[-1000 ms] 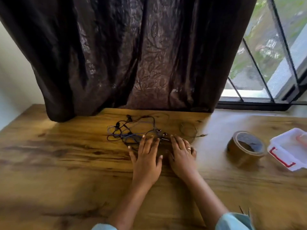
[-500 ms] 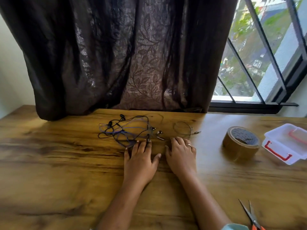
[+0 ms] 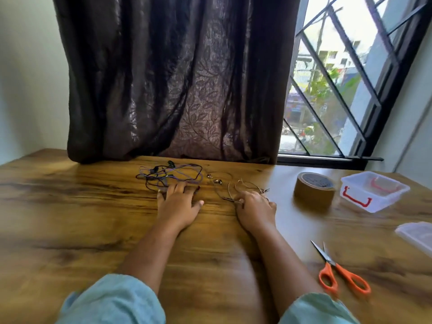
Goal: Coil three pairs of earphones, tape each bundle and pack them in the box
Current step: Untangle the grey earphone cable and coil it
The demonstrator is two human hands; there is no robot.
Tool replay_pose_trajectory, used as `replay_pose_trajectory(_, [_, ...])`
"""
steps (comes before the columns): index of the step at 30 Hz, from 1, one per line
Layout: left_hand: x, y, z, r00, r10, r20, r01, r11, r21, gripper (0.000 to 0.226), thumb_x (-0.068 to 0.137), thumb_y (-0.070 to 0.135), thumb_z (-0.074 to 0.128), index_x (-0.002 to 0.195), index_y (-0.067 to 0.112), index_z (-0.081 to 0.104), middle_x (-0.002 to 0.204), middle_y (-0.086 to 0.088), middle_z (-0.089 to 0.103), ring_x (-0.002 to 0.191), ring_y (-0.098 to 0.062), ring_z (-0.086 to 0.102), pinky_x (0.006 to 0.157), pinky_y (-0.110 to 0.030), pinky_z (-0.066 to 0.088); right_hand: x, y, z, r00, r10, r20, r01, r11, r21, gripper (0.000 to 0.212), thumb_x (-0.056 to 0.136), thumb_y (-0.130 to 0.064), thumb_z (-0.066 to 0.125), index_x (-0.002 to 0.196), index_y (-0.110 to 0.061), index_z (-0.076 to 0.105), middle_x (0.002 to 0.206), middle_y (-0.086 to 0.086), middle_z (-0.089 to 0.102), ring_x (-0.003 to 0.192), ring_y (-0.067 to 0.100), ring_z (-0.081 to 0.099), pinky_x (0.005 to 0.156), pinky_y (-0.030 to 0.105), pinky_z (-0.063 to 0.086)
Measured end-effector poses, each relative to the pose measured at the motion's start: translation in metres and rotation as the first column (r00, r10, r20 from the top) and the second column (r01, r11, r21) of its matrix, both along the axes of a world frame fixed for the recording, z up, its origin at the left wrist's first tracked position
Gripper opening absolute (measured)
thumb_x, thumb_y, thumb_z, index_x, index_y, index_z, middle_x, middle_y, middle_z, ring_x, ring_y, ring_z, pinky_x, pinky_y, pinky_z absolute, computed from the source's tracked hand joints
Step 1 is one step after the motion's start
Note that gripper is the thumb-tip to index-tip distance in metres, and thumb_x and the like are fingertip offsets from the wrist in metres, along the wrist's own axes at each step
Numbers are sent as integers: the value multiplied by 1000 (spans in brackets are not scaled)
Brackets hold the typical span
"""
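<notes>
- Separating one pair from the rest looks like the step in hand, judging from the head view. Nothing is coiled or taped yet, and no cord shows in the open box (image 3: pixel 374 191) toward the far right corner of the desk (image 3: pixel 70 218).
- The left grip (image 3: pixel 177 206) lies flat on the desk, fingers straight and a little spread. Its fingertips touch the near side of the dark and purple tangle (image 3: pixel 168 175), which sprawls by the middle of the far edge, just in front of the curtain (image 3: pixel 175 78).
- I cannot tell how many pairs that tangle holds.
- The right grip (image 3: pixel 256 208) is curled, with fingers and thumb pinching the pale cable (image 3: pixel 243 184) close to one end.
- That cable's loose loop lies just beyond the right grip toward the far edge. Its small metal earbuds (image 3: pixel 218 181) rest between the loop and the dark tangle.
- The coming move turns on one relation: the pale cable runs away from the right grip, far and slightly left, its length roughly near to far. The right grip already has it; the left is nearer the dark cords and would have to cross over to help wind.
- The tape roll (image 3: pixel 314 187) lies flat to the right of the right grip, between it and the box.
- The scissors (image 3: pixel 339 270) lie nearer the person by the right edge, and a clear lid (image 3: pixel 418 232) sits at that edge.
</notes>
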State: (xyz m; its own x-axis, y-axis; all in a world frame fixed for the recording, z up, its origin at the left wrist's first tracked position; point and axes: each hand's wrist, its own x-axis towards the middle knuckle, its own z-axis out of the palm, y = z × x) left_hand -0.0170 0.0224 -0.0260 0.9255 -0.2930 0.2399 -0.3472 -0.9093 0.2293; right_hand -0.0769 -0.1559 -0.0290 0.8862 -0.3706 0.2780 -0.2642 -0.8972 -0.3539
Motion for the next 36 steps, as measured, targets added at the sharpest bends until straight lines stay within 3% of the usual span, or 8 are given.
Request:
replay_pose_trajectory(7, [-25, -5, -6, 969, -177, 174, 195, 977, -89, 50, 93, 34, 50, 141, 30, 37, 143, 6, 35, 134, -15, 27, 108, -39, 33, -21, 7, -5, 988, 73, 137, -74, 997, 2, 20, 95, -34, 50, 108, -31, 64, 121, -6, 56, 126, 22, 41, 97, 39, 27])
replay_pose_trajectory(11, [-13, -19, -15, 951, -206, 231, 235, 966, -106, 54, 94, 34, 48, 144, 34, 29, 138, 8, 40, 128, -14, 34, 101, -33, 39, 2, 9, -2, 892, 196, 408, -290, 939, 183, 15, 97, -28, 47, 91, -27, 61, 86, -11, 64, 92, 14, 56, 84, 35, 34])
replay_pose_trajectory(17, [-12, -27, 1, 916, -109, 386, 248, 910, -332, 25, 98, 27, 44, 115, 16, 59, 109, 6, 52, 106, -12, 47, 80, -24, 37, 3, 11, 9, 770, 354, 531, -497, 854, 152, 9, 96, -28, 53, 94, -23, 61, 80, -11, 64, 72, 10, 59, 66, 33, 51])
replay_pose_trajectory(20, [2, -9, 9, 904, 192, 382, 132, 724, -677, 19, 97, 17, 45, 102, 9, 62, 102, 0, 49, 100, -21, 49, 78, -26, 35, 6, 1, 8, 804, 309, 508, -411, 906, 100, 15, 96, -32, 51, 92, -22, 60, 82, -8, 64, 73, 14, 59, 61, 31, 45])
replay_pose_trajectory(25, [7, 0, 15, 911, 376, 171, 14, 385, -923, 26, 99, 8, 39, 99, -2, 63, 111, -16, 49, 89, -17, 45, 75, -14, 29, 7, -15, 6, 849, 271, 453, -248, 963, -110, 25, 98, -38, 44, 85, -20, 56, 85, -4, 63, 75, 25, 61, 66, 32, 38])
replay_pose_trajectory(28, [16, 10, 14, 908, 419, -14, -84, 149, -985, 30, 100, 16, 37, 100, 1, 63, 115, -18, 49, 97, -28, 51, 88, -32, 41, 7, -29, 7, 860, 162, 485, -106, 984, -141, 22, 98, -34, 45, 88, -18, 57, 89, 0, 63, 80, 31, 62, 73, 37, 39])
replay_pose_trajectory(32, [17, 23, 17, 934, 259, -245, -201, -186, -962, 30, 101, 32, 34, 87, 18, 56, 82, -5, 54, 67, -14, 47, 63, -30, 45, 7, -37, 9, 866, -15, 500, 87, 989, -119, 15, 97, -16, 47, 103, -16, 61, 101, 6, 65, 91, 34, 61, 76, 39, 38])
replay_pose_trajectory(36, [6, 18, 25, 968, 17, -252, -237, -277, -931, 29, 101, 35, 34, 94, 15, 54, 70, 0, 50, 58, -12, 53, 51, -22, 46, 9, -35, 9, 878, -116, 465, 152, 987, -41, 33, 92, -1, 44, 115, -17, 61, 109, 8, 64, 103, 35, 58, 81, 40, 38])
